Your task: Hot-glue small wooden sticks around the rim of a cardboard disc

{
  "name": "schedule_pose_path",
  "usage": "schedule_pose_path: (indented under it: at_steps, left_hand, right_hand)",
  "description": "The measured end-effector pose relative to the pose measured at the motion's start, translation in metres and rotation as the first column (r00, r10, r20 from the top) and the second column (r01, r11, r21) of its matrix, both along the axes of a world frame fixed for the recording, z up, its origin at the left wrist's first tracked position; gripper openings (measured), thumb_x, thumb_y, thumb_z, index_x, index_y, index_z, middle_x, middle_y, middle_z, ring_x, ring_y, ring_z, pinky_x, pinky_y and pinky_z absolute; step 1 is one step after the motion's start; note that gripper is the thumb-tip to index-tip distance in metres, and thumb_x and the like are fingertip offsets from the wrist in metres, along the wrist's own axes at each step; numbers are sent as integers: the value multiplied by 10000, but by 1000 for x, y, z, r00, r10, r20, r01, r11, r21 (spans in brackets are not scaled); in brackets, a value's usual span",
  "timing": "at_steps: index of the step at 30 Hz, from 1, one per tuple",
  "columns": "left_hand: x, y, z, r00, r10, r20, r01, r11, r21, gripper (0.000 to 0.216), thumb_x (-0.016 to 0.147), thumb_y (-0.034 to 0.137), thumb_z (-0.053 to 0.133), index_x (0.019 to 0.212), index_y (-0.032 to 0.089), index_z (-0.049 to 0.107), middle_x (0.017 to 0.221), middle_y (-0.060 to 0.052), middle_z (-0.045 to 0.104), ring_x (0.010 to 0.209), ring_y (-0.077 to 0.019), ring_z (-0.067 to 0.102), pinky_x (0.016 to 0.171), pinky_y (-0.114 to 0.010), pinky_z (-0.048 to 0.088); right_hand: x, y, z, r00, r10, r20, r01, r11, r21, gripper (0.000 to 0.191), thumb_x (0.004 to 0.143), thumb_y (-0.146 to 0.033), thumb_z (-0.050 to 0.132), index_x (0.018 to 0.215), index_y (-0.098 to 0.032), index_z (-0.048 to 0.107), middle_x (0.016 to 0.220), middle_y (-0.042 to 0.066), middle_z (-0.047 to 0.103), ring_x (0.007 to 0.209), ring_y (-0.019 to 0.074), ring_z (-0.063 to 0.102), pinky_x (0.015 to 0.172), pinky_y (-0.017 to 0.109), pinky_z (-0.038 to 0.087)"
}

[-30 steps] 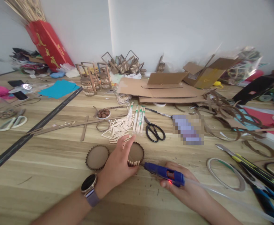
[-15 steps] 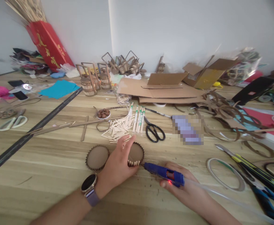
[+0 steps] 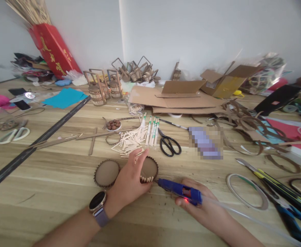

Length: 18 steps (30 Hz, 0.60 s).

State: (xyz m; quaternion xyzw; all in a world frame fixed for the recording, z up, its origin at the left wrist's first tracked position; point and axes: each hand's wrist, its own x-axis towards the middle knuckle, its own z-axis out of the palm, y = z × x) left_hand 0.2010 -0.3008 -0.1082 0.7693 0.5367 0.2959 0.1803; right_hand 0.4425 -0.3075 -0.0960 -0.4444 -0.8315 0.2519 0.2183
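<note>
My left hand (image 3: 130, 175) grips the left side of a round cardboard disc (image 3: 149, 168) with a ridged dark rim; its thumb is at the near edge. Several short wooden sticks (image 3: 146, 179) stand along that near rim. In my right hand (image 3: 204, 199) is a blue hot glue gun (image 3: 180, 190) with a red light on and a clear glue stick out of its back. The gun's nozzle is at the disc's near right edge. A second rimmed disc (image 3: 107, 173) lies left of my left hand.
Beyond the discs lie loose wooden sticks (image 3: 131, 142), a bowl of brown beads (image 3: 113, 125) and black scissors (image 3: 170, 144). A cutter knife (image 3: 279, 181) and a tape ring (image 3: 247, 191) are at right. Small basket models (image 3: 97, 94) and cardboard sheets (image 3: 178, 99) stand behind.
</note>
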Motion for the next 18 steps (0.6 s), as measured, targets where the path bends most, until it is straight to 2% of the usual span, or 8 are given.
schedule_pose_path:
  at_steps: [18]
  left_hand:
    - [0,1,1,1000,-1,0,1,1000,-2,905,669,112,676,1451,224,233,1441,-165,336,1357,-333,378,1089,-509,392]
  right_hand:
    - [-1,0,-1,1000,-23,-8,24,999,47,502,881,-661,454,653,-227,562,627,11,594,591,179,605,541,270,467]
